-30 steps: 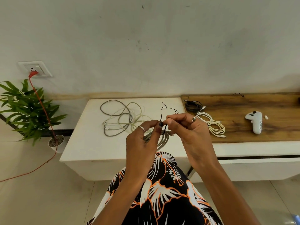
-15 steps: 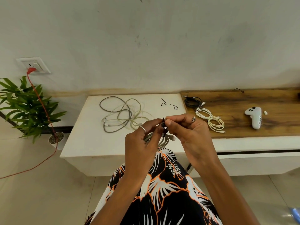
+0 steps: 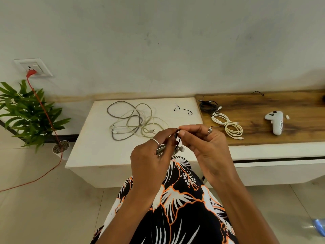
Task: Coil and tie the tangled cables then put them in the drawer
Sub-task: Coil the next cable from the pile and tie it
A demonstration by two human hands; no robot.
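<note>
A coiled grey cable [image 3: 163,149] is gripped by the left hand [image 3: 151,155] just in front of the white table [image 3: 91,148], while a thin black tie [image 3: 179,140] is pinched and twisted by the right hand [image 3: 202,147]. The tie could slip, letting the coil spring open. The drawer [image 3: 274,166], right of the table, is shut, its contents hidden; tangled cables [image 3: 133,120] are left on the table.

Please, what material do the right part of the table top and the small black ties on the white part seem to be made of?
The right top looks like wood, brown with dark grain streaks and a dull sheen; it could be veneer or laminate. The two black ties look like thin coated wire: they keep curled, hooked shapes lying free. Too small to be sure.
</note>
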